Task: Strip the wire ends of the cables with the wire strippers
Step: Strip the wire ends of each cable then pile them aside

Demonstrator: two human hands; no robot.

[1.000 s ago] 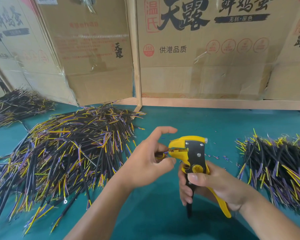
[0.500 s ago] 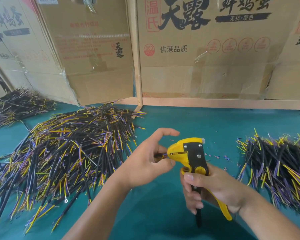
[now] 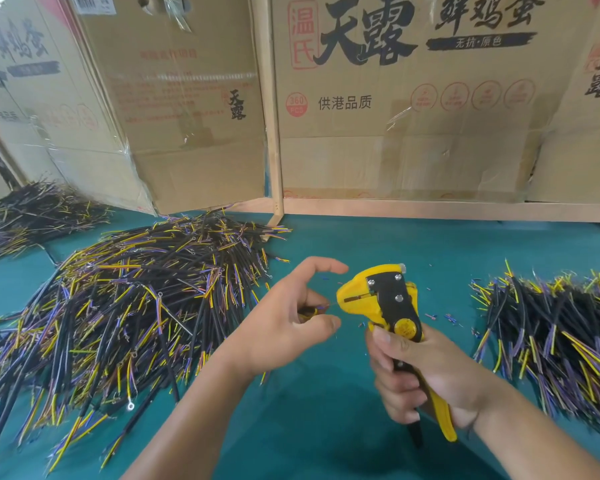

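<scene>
nearest, the right hand (image 3: 426,372) has its fingers curled round the two handles of the wire strippers (image 3: 392,317), a yellow plastic tool with a black metal plate, rivets and a round yellow dial; its beaked head points left. just left of that head, not touching it, the left hand (image 3: 284,327) pinches a thin cable (image 3: 314,309) between thumb and middle fingers, the forefinger lifted and curved; the short coloured wire ends stick out toward the tool's slot, though whether they are bared is too small to tell. both hands hang over a smooth teal table (image 3: 326,427). to the left lies a big loose heap of black cables (image 3: 125,313) with yellow and purple tips, to the right a smaller heap (image 3: 551,334), tiny insulation scraps (image 3: 447,318) between. behind stand printed cardboard boxes (image 3: 413,98) in a pale wooden frame (image 3: 274,140).
</scene>
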